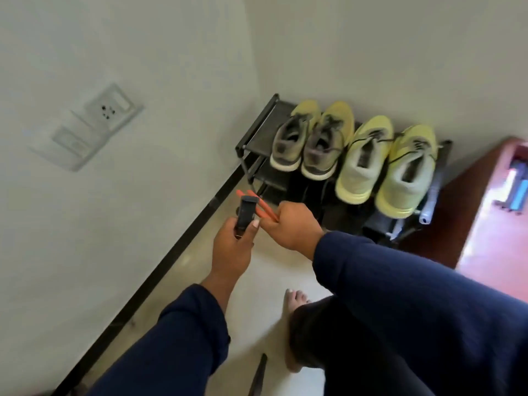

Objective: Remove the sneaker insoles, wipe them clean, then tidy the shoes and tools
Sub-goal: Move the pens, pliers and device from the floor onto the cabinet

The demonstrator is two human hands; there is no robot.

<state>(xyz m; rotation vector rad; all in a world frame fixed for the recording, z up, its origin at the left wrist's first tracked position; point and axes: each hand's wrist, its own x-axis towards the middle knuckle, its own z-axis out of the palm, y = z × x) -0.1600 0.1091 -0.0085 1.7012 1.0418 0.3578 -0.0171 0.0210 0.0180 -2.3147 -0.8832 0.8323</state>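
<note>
four yellow-green fabric sneakers [354,155] stand heels-near on the black metal shoe rack's [257,130] top shelf against the far wall, seemingly already tidied. just near of it, the left hand [233,247] grips a small black block-shaped tool [245,212]; the right hand [294,227] clutches orange-handled pliers [254,202], probably for stowing. bare floor lies nearer; a wall crowds the left.

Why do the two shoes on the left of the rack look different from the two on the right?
The left pair has dark grey heels and uppers with yellow toes; the right pair is pale grey-green and yellow all over. The left pair sits farther back on the black rack; the right pair's heels hang out past the front edge. Both pairs are sneakers, heels toward the camera, side by side on the top shelf.
</note>
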